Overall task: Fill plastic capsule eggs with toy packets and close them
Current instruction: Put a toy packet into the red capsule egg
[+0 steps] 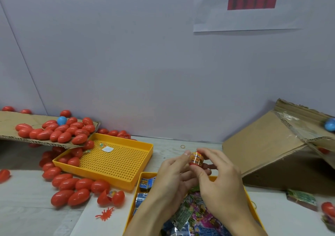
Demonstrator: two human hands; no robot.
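Red egg half (pixel 196 166) upright, orange toy packet (pixel 196 158) protruding, above packet tray (pixel 252 202).

Small packing workbench: piled red capsule eggs (pixel 59 132), yellow trays (pixel 116 165), cardboard boxes (pixel 272 145), wall notice (pixel 252 5).

Single head-worn view, wide-angle, looking forward and slightly down from the person's own position. Aimed mostly at the pale wall (pixel 126 54), which fills the upper two thirds, with a paper sign (pixel 250 7) cut off at the top edge. Table (pixel 27 208) confined to the lower third. Close to both hands: left hand (pixel 174 174) and right hand (pixel 221 177) entering from the bottom edge, forearms cropped. Straight lines bowed near the borders, as with the wall seam at far left. Cardboard box (pixel 268 145) clipped by the right edge. No second view, so no shared area.
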